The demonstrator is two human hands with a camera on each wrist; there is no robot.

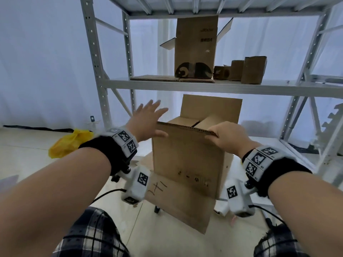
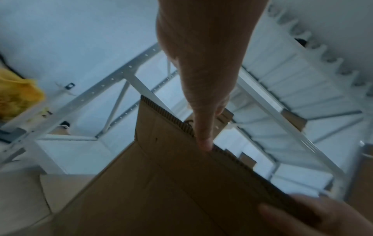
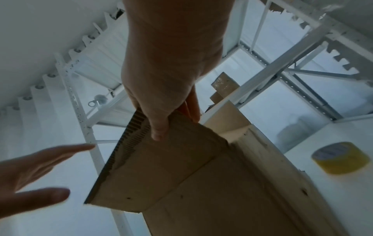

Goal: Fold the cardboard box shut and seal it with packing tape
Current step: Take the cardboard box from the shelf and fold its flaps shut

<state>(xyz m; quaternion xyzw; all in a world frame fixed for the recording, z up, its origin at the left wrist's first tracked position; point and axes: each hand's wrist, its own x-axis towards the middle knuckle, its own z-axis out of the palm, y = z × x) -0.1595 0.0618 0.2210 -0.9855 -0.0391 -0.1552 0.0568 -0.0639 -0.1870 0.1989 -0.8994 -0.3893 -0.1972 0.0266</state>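
A brown cardboard box (image 1: 189, 160) stands in front of me with its near flap (image 1: 185, 127) raised and its far flap (image 1: 211, 108) upright. The two side flaps are folded inward. My right hand (image 1: 225, 135) pinches the near flap's top edge (image 3: 141, 127), thumb on the outside, fingers behind. My left hand (image 1: 148, 120) is spread with straight fingers at the flap's left corner, its thumb (image 2: 203, 140) touching the edge. A roll of yellow packing tape (image 3: 341, 157) lies on the white surface right of the box.
A white metal shelf rack (image 1: 185, 86) stands behind the box, carrying an open tall carton (image 1: 195, 49) and smaller boxes (image 1: 252, 70). A yellow plastic bag (image 1: 70, 142) lies on the floor at left. A flat cardboard sheet (image 1: 178, 206) leans under the box.
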